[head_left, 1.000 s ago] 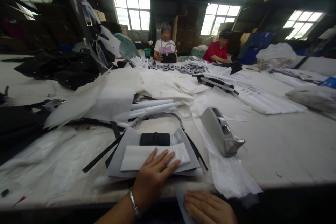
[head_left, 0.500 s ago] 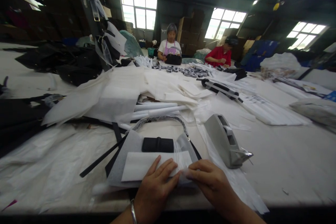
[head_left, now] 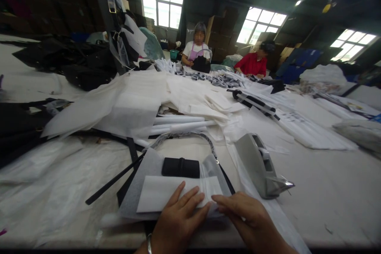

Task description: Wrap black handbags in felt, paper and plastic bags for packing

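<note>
A flat bag wrapped in grey-white sheet (head_left: 139, 188) lies at the table's near edge, its wrapped curved handle (head_left: 181, 137) arching behind it. A black folded piece (head_left: 180, 167) sits across its top. A white folded paper (head_left: 160, 198) lies on its front. My left hand (head_left: 178, 220) rests flat on that paper, fingers stretched out. My right hand (head_left: 248, 218) lies beside it, fingertips touching the paper's right edge, fingers pressed down flat.
A grey tape dispenser (head_left: 262, 166) stands just right of the bag. White sheets (head_left: 133, 103) and paper rolls (head_left: 178, 121) lie behind. Black straps (head_left: 116, 180) lie to the left. Two people sit at the far end of the table (head_left: 327, 182), one with a dark bag (head_left: 201, 64).
My right hand came up from below the table edge and now presses the paper's right edge. The left hand stayed on the paper. The view shifted slightly.
</note>
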A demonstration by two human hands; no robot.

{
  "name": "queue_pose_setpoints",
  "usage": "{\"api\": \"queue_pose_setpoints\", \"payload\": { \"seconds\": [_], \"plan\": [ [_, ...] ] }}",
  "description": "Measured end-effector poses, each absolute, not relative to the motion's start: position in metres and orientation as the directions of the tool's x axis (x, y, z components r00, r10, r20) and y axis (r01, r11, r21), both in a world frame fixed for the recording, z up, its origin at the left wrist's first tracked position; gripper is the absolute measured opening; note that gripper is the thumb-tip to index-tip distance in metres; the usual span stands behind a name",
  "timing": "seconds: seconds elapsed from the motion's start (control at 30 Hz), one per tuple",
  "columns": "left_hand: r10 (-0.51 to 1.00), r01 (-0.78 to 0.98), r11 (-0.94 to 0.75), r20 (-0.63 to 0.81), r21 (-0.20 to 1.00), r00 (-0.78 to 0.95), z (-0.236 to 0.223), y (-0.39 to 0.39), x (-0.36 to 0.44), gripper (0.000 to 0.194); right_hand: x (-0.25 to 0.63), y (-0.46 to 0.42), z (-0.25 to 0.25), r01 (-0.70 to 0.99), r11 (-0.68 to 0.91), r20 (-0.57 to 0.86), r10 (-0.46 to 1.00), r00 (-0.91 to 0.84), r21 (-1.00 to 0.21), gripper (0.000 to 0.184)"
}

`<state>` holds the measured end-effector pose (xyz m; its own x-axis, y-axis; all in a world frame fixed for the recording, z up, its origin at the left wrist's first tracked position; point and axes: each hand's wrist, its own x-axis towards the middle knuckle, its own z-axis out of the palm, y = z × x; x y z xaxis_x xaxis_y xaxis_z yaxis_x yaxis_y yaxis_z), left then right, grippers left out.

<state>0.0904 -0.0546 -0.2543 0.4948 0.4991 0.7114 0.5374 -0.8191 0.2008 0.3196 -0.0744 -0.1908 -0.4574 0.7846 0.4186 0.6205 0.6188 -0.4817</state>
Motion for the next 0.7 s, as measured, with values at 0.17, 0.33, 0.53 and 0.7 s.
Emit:
{"api": "queue_pose_setpoints", "payload": {
  "seconds": [0.17, 0.33, 0.53, 0.7],
  "plan": [
    [0.462, 0.527, -0.831, 0.747, 0.176, 0.478, -0.253, -0.053, 0.091, 0.026, 0.311, -0.055, -0.2, 0.698, 0.555, 0.447, 0.818, -0.361, -0.452, 0.027],
    [0.379, 0.518, -0.851, 0.785, 0.088, 0.489, -0.251, -0.044, 0.088, 0.033, 0.308, -0.045, -0.208, 0.739, 0.495, 0.405, 0.856, -0.323, -0.457, 0.025],
    [0.311, 0.538, -0.842, 0.855, 0.045, 0.414, -0.269, -0.041, 0.096, 0.031, 0.31, -0.046, -0.204, 0.665, 0.685, 0.538, 0.696, -0.476, -0.298, 0.019],
    [0.352, 0.524, -0.849, 0.811, 0.067, 0.466, -0.26, -0.046, 0.095, 0.026, 0.314, -0.049, -0.202, 0.567, 0.807, 0.581, 0.543, -0.606, -0.163, 0.026]
  ]
}}
